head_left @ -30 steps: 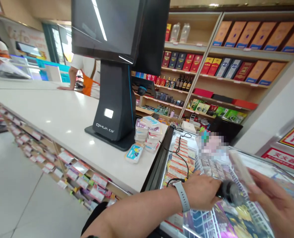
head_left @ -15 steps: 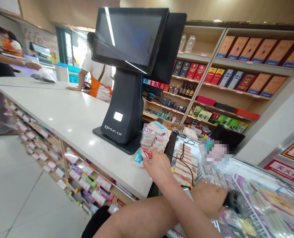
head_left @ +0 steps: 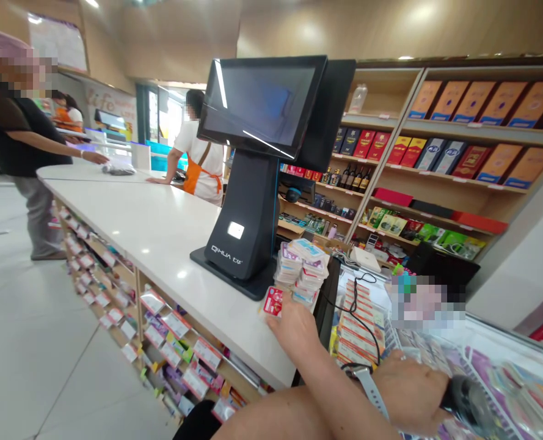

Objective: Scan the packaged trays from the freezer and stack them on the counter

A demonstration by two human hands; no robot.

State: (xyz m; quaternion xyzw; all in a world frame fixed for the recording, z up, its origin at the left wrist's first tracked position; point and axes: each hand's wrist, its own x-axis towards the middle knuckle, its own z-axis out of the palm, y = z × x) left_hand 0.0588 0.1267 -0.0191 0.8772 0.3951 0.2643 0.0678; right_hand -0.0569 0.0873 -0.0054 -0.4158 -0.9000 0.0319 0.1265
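Our R hand is on the red pack, fingers at its R end, thumb on the near side; looks like a light pinch, though fingertips are partly hidden, so can't tell how firm. Pack is on the white counter, near its R edge, just in front of the stacked packs and beside the monitor stand base.

To do it well, IMO: hold the pack level, square it w/ the stacks, seat it fully before we loosen, lift straight up so we don't clip the stacks. Our forearms cross, R over L, so move from the wrist, min. elbow swing. L hand is wrapped round a black handheld device, well apart; steady that & mind the black cable.

Pack looks: flat, small, rounded corner, red face w/ white print (illegible), approx. face-up. Prob. light & slippery, so low squeeze.
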